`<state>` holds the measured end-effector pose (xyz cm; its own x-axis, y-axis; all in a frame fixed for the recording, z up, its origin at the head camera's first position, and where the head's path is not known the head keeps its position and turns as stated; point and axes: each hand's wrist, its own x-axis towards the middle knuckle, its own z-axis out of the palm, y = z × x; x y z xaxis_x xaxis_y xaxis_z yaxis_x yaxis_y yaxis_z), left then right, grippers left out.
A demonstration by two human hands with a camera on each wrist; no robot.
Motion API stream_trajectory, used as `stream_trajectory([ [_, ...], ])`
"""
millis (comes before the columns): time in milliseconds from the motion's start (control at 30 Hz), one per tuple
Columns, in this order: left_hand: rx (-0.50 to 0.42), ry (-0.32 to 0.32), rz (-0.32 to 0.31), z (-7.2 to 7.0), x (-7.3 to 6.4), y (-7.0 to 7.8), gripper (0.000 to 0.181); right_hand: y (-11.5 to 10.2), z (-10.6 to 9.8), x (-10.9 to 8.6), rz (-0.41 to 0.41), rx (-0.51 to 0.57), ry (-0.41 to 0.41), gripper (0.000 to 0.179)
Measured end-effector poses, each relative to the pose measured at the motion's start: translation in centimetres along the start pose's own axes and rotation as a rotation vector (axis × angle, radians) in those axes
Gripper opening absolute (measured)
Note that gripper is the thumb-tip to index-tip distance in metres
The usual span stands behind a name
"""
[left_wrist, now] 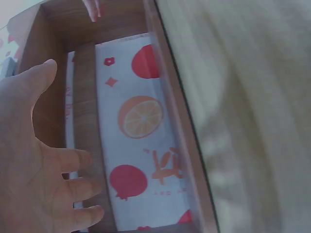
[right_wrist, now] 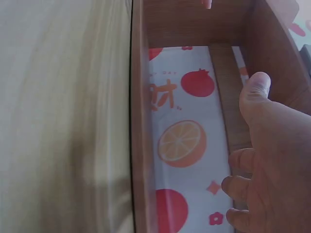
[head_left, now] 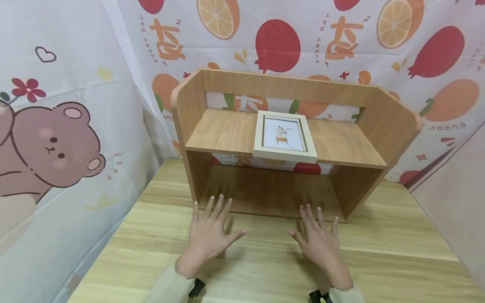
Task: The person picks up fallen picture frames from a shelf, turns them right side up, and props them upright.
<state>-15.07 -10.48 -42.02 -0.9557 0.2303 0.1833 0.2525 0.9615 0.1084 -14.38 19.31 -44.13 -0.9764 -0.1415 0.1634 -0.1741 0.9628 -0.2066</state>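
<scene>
A wooden two-tier shelf (head_left: 227,130) stands on the table, its open side towards me. On its upper board lies a cream picture frame (head_left: 314,147) with a plant print, its near edge jutting over the board's front edge. My left hand (head_left: 208,235), fingers spread and palm down, is in front of the shelf's lower left, fingertips overlapping the bottom board's edge. The right hand (head_left: 320,244) is spread likewise at the lower right. Neither holds anything. Both wrist views show the left hand (left_wrist: 34,160) and right hand (right_wrist: 277,155) with extended fingers before the shelf's lower opening.
The wood-grain table (head_left: 261,269) spreads beneath the shelf and my forearms. Behind hangs a fruit-printed curtain (head_left: 318,38), close to the shelf's back. On the left is a white cloth with a bear print (head_left: 57,147); a pale panel (head_left: 454,198) borders the table's right side.
</scene>
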Motion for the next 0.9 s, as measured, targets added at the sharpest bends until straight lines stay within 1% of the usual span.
stream_trajectory([
  [100,0.002,0.030,0.012,-0.5,0.2,0.1,0.091,-0.1,-0.6,0.1,-0.009,-0.019,0.015,0.078],
  [233,-0.004,0.069,0.031,-1.5,0.4,0.4,0.091,-0.4,-1.7,0.3,-0.025,-0.033,0.033,0.078],
  [433,0.023,0.119,0.055,-3.5,0.8,1.0,0.091,-1.0,-3.9,0.4,-0.040,-0.051,0.052,0.079],
  [567,0.037,0.156,0.081,-5.2,1.0,1.5,0.090,-1.4,-5.7,0.3,-0.050,-0.055,0.083,0.077],
  [767,0.059,0.212,0.117,-8.5,1.6,2.3,0.090,-2.0,-8.8,0.4,-0.084,-0.049,0.194,0.077],
  [900,0.048,0.246,0.125,-10.8,2.5,2.5,0.092,-2.0,-10.6,0.9,-0.121,-0.041,0.306,0.080],
])
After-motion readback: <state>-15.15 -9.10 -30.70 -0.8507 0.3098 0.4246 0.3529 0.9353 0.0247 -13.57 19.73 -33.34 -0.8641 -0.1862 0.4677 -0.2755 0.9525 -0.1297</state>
